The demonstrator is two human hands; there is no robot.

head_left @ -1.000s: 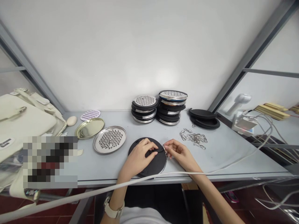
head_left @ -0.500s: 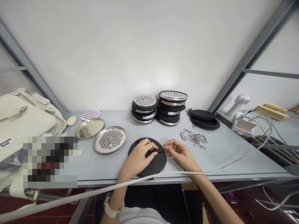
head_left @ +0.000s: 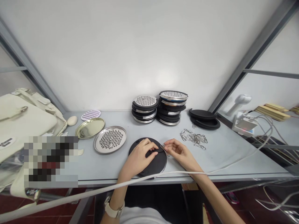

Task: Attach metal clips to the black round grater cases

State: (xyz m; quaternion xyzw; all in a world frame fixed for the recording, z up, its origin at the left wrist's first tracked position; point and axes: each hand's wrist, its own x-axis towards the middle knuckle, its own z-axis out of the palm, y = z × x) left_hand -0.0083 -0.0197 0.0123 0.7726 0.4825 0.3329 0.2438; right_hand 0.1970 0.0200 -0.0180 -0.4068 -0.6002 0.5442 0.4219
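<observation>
A black round disc (head_left: 159,163) lies flat near the table's front edge. My left hand (head_left: 141,154) rests over it, with curved fingers and thumb holding it down around a raised strip in its middle. At the disc's right rim, my right hand (head_left: 176,151) pinches a small metal snap hook (head_left: 166,151) between thumb and fingertips. The hook lies slantwise against the rim, its upper end by a slot there. Whether it is fastened cannot be made out. To the right is a loose pile of similar metal hooks (head_left: 196,138).
Two stacks of graters in black holders (head_left: 145,107) stand at the back. Black holders (head_left: 204,119) lie at right. On the left are a metal grater plate (head_left: 97,146), a gold-coloured lid (head_left: 90,128), a purple grater (head_left: 91,114) and a pale bag (head_left: 28,115). A white cable (head_left: 182,172) crosses in front.
The metal hook has turned from hanging beside the rim to lying slantwise with its upper end over the disc's edge. My right fingers have shifted slightly; my left hand stays put.
</observation>
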